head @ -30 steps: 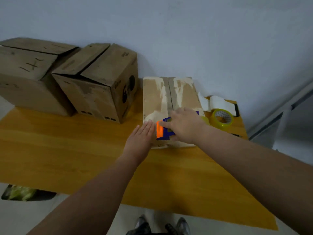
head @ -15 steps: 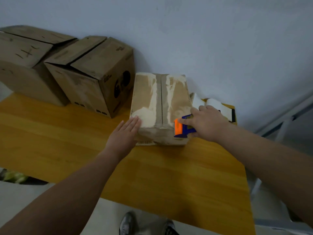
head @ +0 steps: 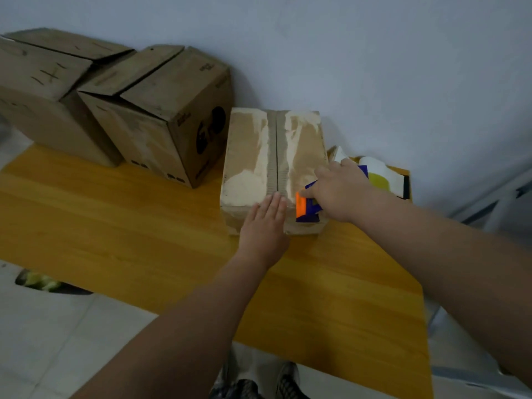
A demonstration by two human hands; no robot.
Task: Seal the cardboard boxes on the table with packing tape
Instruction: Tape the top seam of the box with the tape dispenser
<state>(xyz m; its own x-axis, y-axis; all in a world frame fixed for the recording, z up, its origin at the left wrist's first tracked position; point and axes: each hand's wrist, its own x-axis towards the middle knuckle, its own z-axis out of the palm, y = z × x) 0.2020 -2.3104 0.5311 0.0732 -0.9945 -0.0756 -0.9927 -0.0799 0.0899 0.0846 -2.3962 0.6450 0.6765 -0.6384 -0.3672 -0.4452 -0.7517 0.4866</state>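
A small flat cardboard box (head: 253, 156) with torn pale patches lies on the yellow wooden table (head: 144, 231), its centre seam running away from me. My left hand (head: 266, 223) presses flat with straight fingers on the box's near edge, at the seam. My right hand (head: 338, 191) grips a blue and orange tape dispenser (head: 306, 207) that rests on the box's near right corner.
Two bigger cardboard boxes (head: 161, 110) (head: 43, 90) with loosely closed flaps stand at the back left against the wall. White paper and a yellow tape roll (head: 378, 180) lie behind my right hand. The table's front edge is close to my feet.
My left hand moved from the box's left near corner to the seam at the near edge. The dispenser in my right hand shifted slightly along the box's near right side.
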